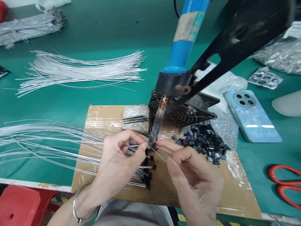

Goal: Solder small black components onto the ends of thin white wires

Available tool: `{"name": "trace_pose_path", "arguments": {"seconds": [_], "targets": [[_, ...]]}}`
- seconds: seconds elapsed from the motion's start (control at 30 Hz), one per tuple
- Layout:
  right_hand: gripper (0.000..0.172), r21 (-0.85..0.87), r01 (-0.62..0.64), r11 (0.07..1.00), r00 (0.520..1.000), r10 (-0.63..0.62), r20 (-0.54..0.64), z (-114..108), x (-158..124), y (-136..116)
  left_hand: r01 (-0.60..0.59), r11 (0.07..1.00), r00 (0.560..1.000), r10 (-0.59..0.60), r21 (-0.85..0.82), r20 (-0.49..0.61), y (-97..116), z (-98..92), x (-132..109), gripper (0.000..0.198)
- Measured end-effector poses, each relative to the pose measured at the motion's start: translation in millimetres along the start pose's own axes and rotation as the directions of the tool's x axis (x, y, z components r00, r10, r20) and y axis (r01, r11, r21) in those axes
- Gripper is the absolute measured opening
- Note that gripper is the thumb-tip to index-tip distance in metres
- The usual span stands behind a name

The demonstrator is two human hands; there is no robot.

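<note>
My left hand (pixel 119 160) pinches a thin white wire (pixel 134 145) between thumb and forefinger, with the wire's end right beside the tip of a soldering iron (pixel 156 128). Solder wire (pixel 161 155) runs from the tip into my right hand (pixel 195 175), where thumb and fingers are closed on it. The right fingertips reach close to the iron's tip, near a small dark piece (pixel 154 146). Below my left hand lie several white wires ending in black connectors (pixel 147 179). What exactly touches the tip is partly hidden by the fingers.
A black bracket (pixel 225 59) holds the iron over a cardboard sheet (pixel 183 191). Behind it stand a fan (pixel 183 116) and a pad with metal rods (pixel 135 110). Around are loose black housings (pixel 207 141), a phone (pixel 254 119), scissors (pixel 282 182) and a wire bundle (pixel 87 69).
</note>
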State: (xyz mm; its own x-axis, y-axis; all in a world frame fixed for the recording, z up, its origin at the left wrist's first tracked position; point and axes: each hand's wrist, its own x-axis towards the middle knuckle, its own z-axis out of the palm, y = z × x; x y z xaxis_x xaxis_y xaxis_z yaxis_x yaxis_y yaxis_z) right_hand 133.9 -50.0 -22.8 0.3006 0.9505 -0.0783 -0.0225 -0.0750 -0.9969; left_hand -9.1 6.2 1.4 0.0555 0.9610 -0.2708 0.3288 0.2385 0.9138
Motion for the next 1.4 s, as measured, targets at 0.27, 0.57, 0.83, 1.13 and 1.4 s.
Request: {"name": "trace_pose_path", "arguments": {"seconds": [0.27,0.57,0.83,1.13,1.4], "targets": [[0.018,-0.004,0.011,1.0,1.0,-0.011,0.02,-1.1,0.5,2.0,-0.004,1.0,1.0,0.004,0.0,0.0,-2.1,-0.3,0.4,0.009],[0.018,-0.038,0.004,0.999,1.0,-0.003,0.023,-2.1,0.0,3.3,-0.014,1.0,1.0,0.014,0.002,-0.004,-1.1,1.3,1.1,0.009],[0.017,-0.08,0.045,0.996,0.999,-0.043,0.018,-1.2,-1.9,4.1,0.006,1.0,1.0,-0.006,0.015,0.003,0.6,0.4,-0.3,0.01],[0.019,-0.072,0.039,0.997,0.999,-0.04,-0.011,1.6,-3.0,2.4,-0.001,1.0,1.0,0.001,0.005,0.005,-0.2,-0.6,-1.4,0.01],[0.019,-0.084,0.055,0.995,0.998,-0.055,0.006,0.0,-1.6,3.5,0.012,1.0,1.0,-0.012,0.02,0.01,-1.7,-0.7,-0.8,0.009]]}}
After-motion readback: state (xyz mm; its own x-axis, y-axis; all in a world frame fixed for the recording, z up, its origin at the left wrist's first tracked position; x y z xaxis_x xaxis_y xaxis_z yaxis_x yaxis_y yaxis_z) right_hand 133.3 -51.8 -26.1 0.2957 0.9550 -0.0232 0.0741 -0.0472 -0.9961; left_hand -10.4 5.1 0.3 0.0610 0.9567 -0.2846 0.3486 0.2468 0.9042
